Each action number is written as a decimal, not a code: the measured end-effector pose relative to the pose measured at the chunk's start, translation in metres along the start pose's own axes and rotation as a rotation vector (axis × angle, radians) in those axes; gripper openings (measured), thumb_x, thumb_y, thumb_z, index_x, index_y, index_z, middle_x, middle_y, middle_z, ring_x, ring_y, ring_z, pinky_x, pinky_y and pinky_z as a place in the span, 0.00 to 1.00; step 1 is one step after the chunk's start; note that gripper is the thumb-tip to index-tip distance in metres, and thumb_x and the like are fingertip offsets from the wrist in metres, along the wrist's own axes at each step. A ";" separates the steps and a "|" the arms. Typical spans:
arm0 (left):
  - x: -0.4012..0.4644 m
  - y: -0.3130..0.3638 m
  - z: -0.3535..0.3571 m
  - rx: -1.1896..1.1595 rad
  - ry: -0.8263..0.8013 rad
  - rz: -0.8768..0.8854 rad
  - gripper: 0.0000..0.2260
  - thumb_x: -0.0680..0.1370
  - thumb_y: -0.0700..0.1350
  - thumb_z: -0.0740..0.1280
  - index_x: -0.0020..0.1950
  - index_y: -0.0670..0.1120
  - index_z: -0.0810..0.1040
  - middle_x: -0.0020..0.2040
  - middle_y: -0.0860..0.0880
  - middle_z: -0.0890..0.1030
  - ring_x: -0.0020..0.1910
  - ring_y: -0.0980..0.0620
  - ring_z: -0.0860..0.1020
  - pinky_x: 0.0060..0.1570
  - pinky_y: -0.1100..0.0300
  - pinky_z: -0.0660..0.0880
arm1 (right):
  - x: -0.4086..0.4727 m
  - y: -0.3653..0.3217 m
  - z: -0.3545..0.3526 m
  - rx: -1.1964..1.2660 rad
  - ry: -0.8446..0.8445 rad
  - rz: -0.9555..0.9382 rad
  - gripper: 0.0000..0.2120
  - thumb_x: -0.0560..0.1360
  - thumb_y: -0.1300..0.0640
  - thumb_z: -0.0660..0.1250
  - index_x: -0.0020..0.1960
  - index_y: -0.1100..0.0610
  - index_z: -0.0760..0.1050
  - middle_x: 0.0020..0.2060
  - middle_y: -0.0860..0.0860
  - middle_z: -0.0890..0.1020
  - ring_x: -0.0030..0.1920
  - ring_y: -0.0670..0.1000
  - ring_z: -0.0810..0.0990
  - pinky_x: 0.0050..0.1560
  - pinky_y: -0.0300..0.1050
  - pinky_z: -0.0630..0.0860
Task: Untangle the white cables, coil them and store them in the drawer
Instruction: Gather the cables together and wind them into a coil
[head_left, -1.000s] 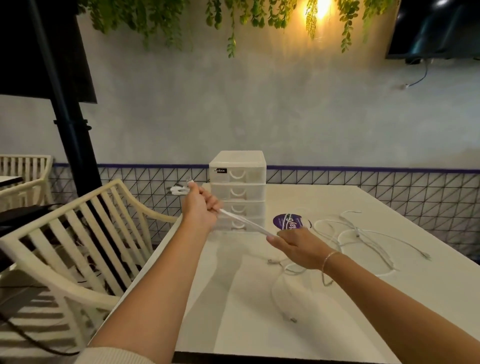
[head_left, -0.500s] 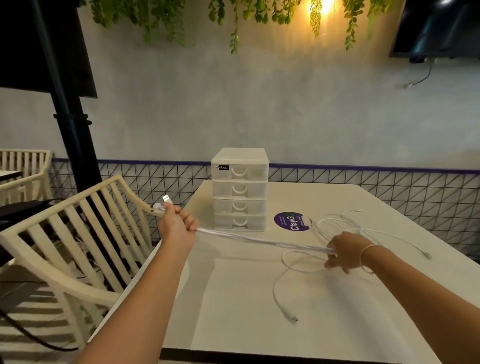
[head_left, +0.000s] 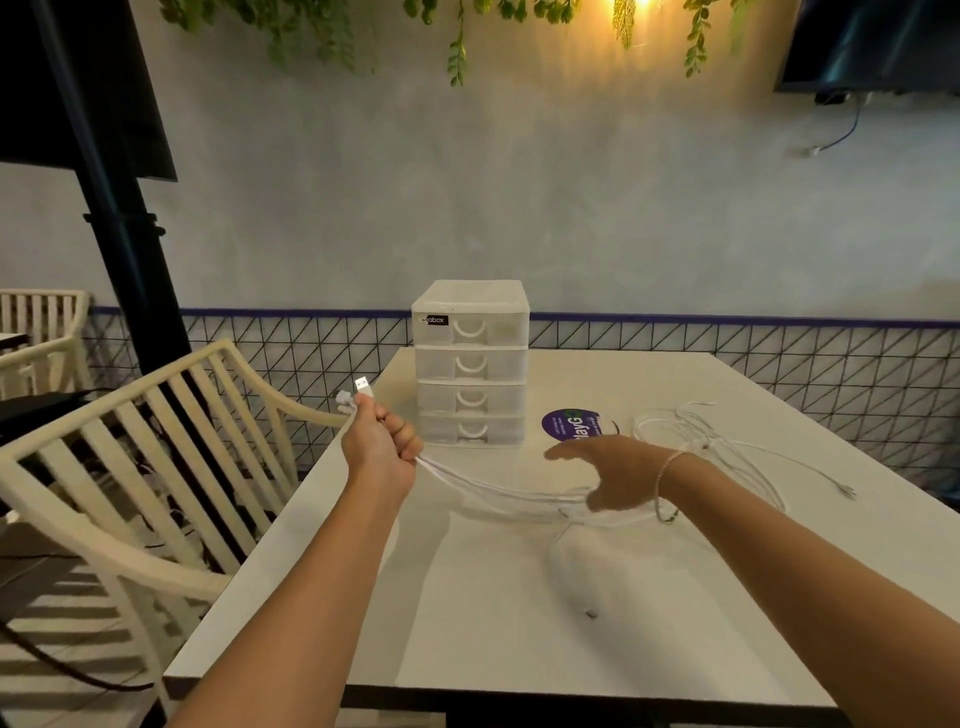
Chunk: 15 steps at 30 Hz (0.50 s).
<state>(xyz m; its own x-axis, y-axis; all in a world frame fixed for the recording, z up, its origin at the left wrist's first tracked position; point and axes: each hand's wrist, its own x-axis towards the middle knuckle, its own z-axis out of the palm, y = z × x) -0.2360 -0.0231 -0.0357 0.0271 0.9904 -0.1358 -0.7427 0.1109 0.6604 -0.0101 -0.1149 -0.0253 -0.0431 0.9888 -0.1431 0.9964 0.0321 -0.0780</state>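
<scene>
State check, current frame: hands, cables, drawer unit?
left hand: grips the cable ends, USB plug sticking out above the fist
right hand: fingers extended over the strands, grip unclear
white cables: uncoiled, loose loops on the table
drawer unit: all four drawers shut

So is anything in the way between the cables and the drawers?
Nothing lies on the table between the white cables and the drawer unit. But all four drawers are shut, so one must be pulled open first. The left hand grips the plug ends.
</scene>
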 end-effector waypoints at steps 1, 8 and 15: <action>-0.001 -0.001 0.000 0.010 -0.009 -0.004 0.20 0.82 0.56 0.54 0.32 0.49 0.62 0.19 0.55 0.58 0.16 0.57 0.54 0.18 0.67 0.50 | 0.002 -0.010 -0.001 0.064 -0.015 -0.055 0.28 0.73 0.65 0.61 0.71 0.49 0.63 0.66 0.49 0.72 0.66 0.51 0.71 0.66 0.41 0.66; -0.007 0.002 0.002 -0.044 -0.096 -0.118 0.21 0.82 0.55 0.53 0.31 0.49 0.61 0.18 0.54 0.58 0.15 0.57 0.54 0.15 0.67 0.49 | 0.019 -0.013 0.016 0.066 -0.139 0.075 0.24 0.74 0.67 0.59 0.64 0.45 0.72 0.52 0.51 0.76 0.26 0.44 0.81 0.48 0.45 0.80; -0.007 0.009 0.005 -0.061 -0.139 -0.144 0.21 0.82 0.55 0.51 0.32 0.48 0.61 0.18 0.54 0.58 0.14 0.57 0.54 0.14 0.66 0.49 | 0.014 -0.009 0.022 0.076 -0.177 0.125 0.16 0.74 0.66 0.56 0.52 0.52 0.78 0.44 0.53 0.81 0.27 0.45 0.81 0.42 0.39 0.80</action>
<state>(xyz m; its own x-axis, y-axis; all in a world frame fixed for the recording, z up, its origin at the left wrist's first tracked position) -0.2398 -0.0288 -0.0254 0.2255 0.9669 -0.1195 -0.7634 0.2515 0.5950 -0.0214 -0.1042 -0.0481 0.0616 0.9430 -0.3271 0.9869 -0.1066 -0.1214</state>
